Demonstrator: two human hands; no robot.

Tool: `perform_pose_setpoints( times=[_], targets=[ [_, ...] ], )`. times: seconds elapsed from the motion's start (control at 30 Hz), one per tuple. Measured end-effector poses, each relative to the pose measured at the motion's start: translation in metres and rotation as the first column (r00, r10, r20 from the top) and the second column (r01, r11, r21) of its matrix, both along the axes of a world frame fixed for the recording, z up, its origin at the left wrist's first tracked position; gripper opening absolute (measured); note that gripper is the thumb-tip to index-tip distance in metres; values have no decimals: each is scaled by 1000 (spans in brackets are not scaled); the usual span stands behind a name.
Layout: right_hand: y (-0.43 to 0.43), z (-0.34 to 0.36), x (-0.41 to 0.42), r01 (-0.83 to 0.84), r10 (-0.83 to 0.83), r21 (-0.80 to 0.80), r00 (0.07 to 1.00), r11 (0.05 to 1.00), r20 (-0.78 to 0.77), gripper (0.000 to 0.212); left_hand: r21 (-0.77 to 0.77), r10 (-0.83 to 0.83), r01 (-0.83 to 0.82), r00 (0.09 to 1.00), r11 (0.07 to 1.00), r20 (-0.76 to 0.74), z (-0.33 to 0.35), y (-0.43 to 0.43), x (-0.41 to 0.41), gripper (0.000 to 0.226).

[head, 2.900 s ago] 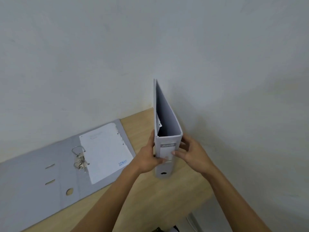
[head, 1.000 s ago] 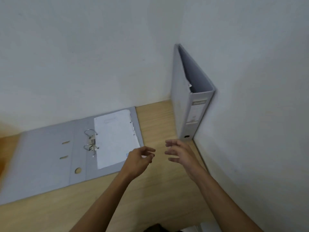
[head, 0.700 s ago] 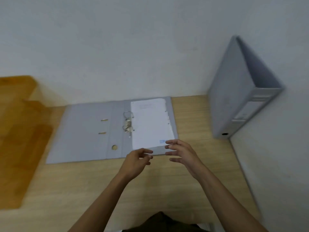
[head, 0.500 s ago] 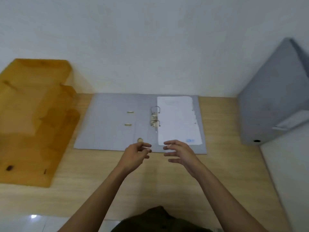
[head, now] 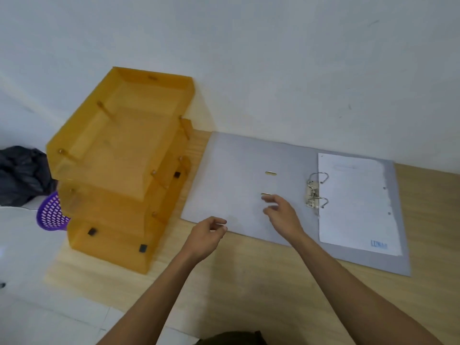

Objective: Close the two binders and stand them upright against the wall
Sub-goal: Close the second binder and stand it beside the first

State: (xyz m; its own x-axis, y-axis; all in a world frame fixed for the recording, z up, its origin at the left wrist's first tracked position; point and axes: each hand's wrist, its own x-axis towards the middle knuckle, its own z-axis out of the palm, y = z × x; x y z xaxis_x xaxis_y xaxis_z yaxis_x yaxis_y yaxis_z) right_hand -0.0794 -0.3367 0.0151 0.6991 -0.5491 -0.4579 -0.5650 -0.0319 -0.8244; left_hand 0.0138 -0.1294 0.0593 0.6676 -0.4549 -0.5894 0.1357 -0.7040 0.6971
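Note:
A grey lever-arch binder (head: 231,185) lies open and flat on the wooden desk, its far edge by the wall. White sheets (head: 356,202) rest on its right half beside the metal rings (head: 316,192). My right hand (head: 281,215) hovers over the left cover near the spine, fingers spread, holding nothing. My left hand (head: 206,235) is at the front edge of that cover, fingers loosely curled and empty. The second binder is out of view.
An orange stacked letter tray (head: 122,175) stands on the desk (head: 249,277) left of the binder, close to its left edge. Beyond the desk's left edge are a purple basket (head: 51,215) and a dark bag (head: 22,173) on the floor. White wall behind.
I let go of the closed binder standing in the corner. My view swung left, putting that binder out of frame. Both hands moved over to the open binder's left cover.

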Motion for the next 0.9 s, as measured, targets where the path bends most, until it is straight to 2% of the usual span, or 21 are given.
perform_pose_setpoints(
  times=[0.13,0.2,0.3,0.37,0.5,0.63,0.9],
  targets=[
    [-23,-19,46,-205,192,-221,978,954,-77,54,7,46,-46,999,999,-12,-13,4,29,30],
    [-40,-31,60,-362,303,-316,927,877,-222,64,-4,41,-41,999,999,0,-20,2,39,31],
    [-51,-45,66,-568,383,-278,771,774,-509,81,39,12,-15,998,999,59,-31,-1,48,41],
    [-46,-53,63,-619,382,-255,704,742,-598,89,83,-5,-2,996,997,90,-37,-2,51,47],
    [-39,-53,57,-592,356,-238,708,770,-610,99,134,-15,-5,989,991,148,-48,-2,58,60],
    [-27,-53,38,-612,370,-239,696,754,-615,102,192,8,-51,975,980,220,-60,1,58,69],
    [20,-42,-33,-644,421,-210,677,736,-604,102,159,137,-190,946,969,293,-71,19,34,74]
  ],
)
